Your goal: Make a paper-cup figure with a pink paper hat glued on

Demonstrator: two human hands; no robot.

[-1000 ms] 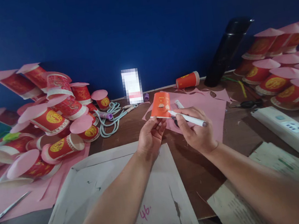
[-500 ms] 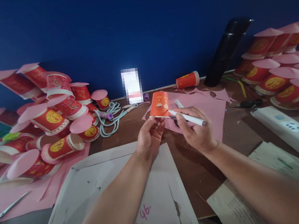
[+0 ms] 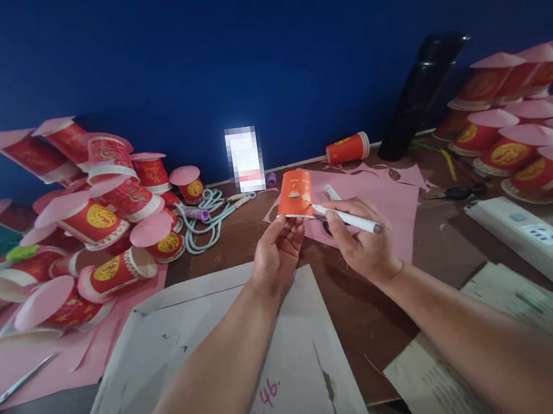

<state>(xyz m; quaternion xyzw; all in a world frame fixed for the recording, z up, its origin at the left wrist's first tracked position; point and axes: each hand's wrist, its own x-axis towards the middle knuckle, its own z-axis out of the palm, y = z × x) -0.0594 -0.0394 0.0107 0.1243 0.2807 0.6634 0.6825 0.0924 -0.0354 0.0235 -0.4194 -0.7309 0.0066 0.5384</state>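
Note:
My left hand [image 3: 278, 254] is closed on the lower edge of an orange-red paper cup [image 3: 296, 191], its fingertips at the white rim. Gold and pale markings show on the cup's side. My right hand [image 3: 368, 239] grips a white marker pen [image 3: 351, 219] with a dark end. The pen's tip points left, close to the cup's lower right edge; whether it touches I cannot tell. Under and behind the hands lies a cut sheet of pink paper [image 3: 388, 210], with another white stick-like thing [image 3: 331, 192] just beyond my right hand.
Red cups with pink paper tops pile up at left [image 3: 101, 218] and right [image 3: 505, 145]. A phone [image 3: 245, 160], cord [image 3: 204, 233], stacked cups [image 3: 347, 148] and black flask [image 3: 421, 95] stand along the blue wall. Nearby are scissors [image 3: 19, 385], a white board [image 3: 208, 350] and a power strip [image 3: 537, 235].
The pale marking on the cup's lower right side shows more clearly and looks larger now. The pen tip has shifted slightly down and right. Both hands keep their holds.

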